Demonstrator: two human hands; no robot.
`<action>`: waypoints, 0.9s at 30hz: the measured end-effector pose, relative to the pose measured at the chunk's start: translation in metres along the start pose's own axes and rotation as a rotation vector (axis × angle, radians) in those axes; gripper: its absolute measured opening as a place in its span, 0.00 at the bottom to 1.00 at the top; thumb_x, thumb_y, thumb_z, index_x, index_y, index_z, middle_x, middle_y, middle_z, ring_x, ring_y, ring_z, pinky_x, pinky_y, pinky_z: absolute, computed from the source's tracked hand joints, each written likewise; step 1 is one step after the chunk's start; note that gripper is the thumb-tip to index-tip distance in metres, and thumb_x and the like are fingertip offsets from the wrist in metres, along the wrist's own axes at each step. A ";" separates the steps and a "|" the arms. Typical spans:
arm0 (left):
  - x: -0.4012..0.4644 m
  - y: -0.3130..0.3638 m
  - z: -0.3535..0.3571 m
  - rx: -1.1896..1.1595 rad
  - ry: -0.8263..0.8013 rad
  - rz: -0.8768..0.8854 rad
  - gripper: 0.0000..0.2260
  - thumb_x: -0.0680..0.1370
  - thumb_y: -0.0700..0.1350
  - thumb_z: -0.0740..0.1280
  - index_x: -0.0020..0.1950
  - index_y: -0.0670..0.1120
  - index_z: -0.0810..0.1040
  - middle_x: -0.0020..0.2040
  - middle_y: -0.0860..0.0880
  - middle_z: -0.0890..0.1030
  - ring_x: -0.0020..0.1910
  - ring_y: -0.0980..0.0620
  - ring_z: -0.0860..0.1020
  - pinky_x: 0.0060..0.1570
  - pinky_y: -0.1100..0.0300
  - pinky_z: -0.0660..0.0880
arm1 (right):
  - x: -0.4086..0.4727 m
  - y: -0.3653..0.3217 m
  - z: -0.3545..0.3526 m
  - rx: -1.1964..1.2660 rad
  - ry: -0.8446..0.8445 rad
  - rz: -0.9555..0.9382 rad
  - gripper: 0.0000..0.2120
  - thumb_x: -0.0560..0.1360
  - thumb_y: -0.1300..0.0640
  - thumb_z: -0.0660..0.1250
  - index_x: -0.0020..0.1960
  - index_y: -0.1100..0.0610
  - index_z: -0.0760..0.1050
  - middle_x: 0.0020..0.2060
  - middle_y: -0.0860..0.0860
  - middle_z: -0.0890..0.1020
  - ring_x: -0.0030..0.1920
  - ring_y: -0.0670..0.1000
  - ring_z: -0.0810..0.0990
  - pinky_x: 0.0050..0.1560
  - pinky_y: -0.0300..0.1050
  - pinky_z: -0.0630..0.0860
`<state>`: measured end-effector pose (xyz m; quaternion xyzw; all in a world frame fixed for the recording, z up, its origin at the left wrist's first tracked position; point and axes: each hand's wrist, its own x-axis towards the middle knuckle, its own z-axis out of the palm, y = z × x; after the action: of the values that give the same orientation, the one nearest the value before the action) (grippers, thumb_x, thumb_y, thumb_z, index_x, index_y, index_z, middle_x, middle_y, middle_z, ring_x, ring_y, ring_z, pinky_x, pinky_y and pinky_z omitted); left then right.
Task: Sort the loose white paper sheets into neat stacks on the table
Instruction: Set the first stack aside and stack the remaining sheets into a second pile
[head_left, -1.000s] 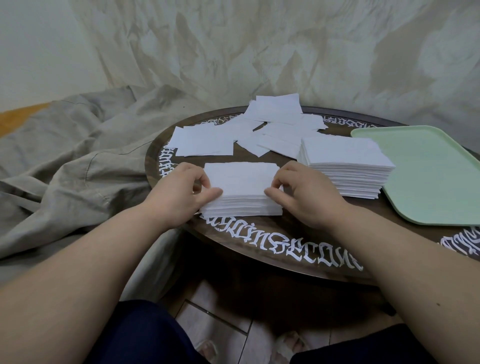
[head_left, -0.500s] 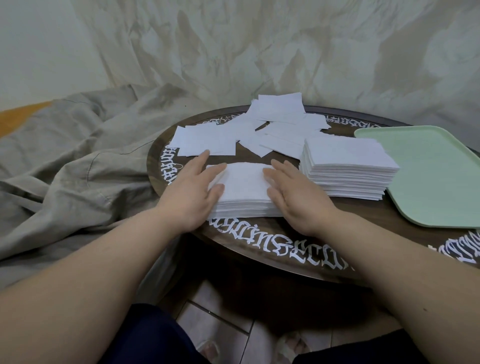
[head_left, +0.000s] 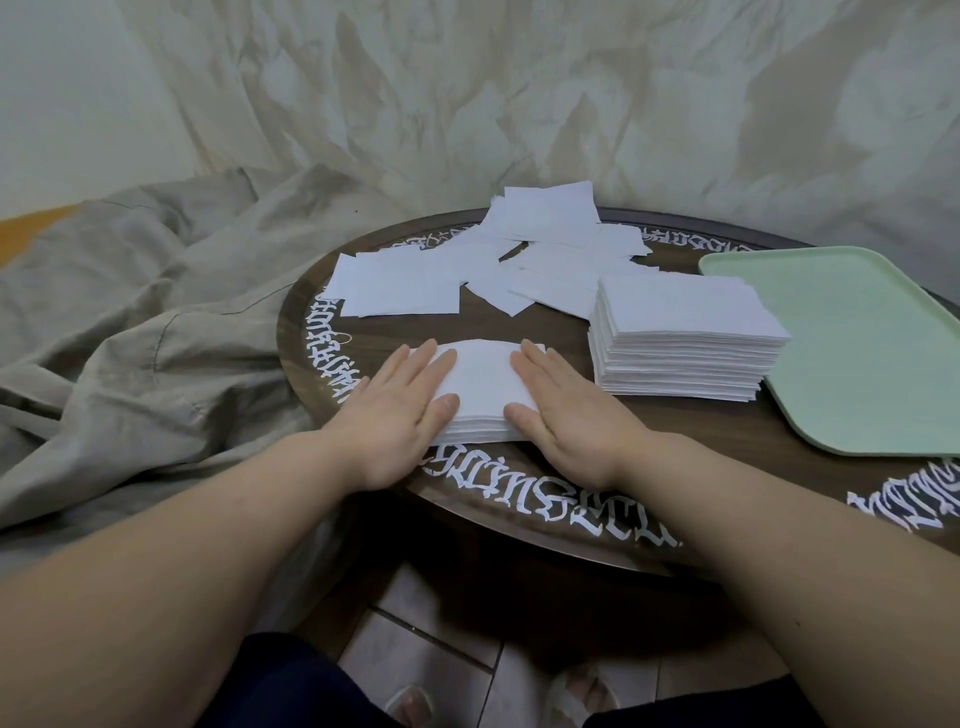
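A person seated at a round dark wooden table with white ornate lettering around its rim (head_left: 545, 512) presses both palms onto a low stack of small white paper sheets (head_left: 480, 389) lying close to the near edge of the tabletop. The left hand (head_left: 400, 402) covers the stack's left side and the right hand (head_left: 558, 405) its right side, fingers straight and flat on the top sheet, gripping nothing. The step in hand appears to be squaring and flattening this stack, whose top sheet bows up slightly between the hands. Just to its right, apart from it, stands a taller, tidier stack of the same white sheets (head_left: 685, 338). Toward the far edge of the tabletop, a scatter of loose white paper sheets (head_left: 498, 265) lies overlapping and askew, waiting to be sorted, so the task looks well under way but unfinished. The next move likely calls for lifting one or both hands, reaching across to the far scatter, gathering more sheets, and aligning their edges before laying them on a stack. At the right edge of the tabletop, a pale green rectangular plastic tray with rounded corners (head_left: 852, 353) sits touching the tall stack's right corner or just beside it; the part in view holds nothing. A rumpled grey-beige cloth (head_left: 145, 306) lies heaped off the table's left edge.
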<state>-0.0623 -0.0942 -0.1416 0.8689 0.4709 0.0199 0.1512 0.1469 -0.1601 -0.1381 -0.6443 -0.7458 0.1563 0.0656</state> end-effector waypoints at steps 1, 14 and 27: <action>0.000 0.000 0.000 0.007 -0.009 -0.004 0.25 0.82 0.57 0.47 0.78 0.55 0.45 0.79 0.54 0.43 0.77 0.54 0.40 0.75 0.46 0.47 | -0.001 0.000 0.000 0.001 -0.007 0.000 0.31 0.81 0.42 0.46 0.78 0.55 0.42 0.77 0.49 0.42 0.77 0.49 0.40 0.76 0.50 0.47; -0.004 -0.003 -0.034 -0.102 0.260 -0.027 0.26 0.82 0.56 0.52 0.78 0.49 0.53 0.79 0.50 0.48 0.78 0.52 0.43 0.76 0.55 0.44 | 0.002 -0.023 -0.040 0.096 0.256 -0.017 0.28 0.80 0.44 0.54 0.77 0.50 0.50 0.77 0.47 0.50 0.77 0.46 0.43 0.73 0.40 0.44; 0.089 -0.052 -0.068 0.011 0.265 -0.101 0.23 0.79 0.55 0.62 0.73 0.55 0.65 0.76 0.50 0.61 0.75 0.48 0.57 0.73 0.52 0.57 | 0.136 -0.017 -0.058 -0.036 0.102 0.327 0.36 0.74 0.44 0.65 0.75 0.55 0.53 0.76 0.57 0.52 0.75 0.61 0.49 0.71 0.56 0.59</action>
<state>-0.0671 0.0227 -0.1011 0.8347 0.5300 0.1243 0.0835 0.1261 -0.0203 -0.0918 -0.7652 -0.6295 0.1185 0.0652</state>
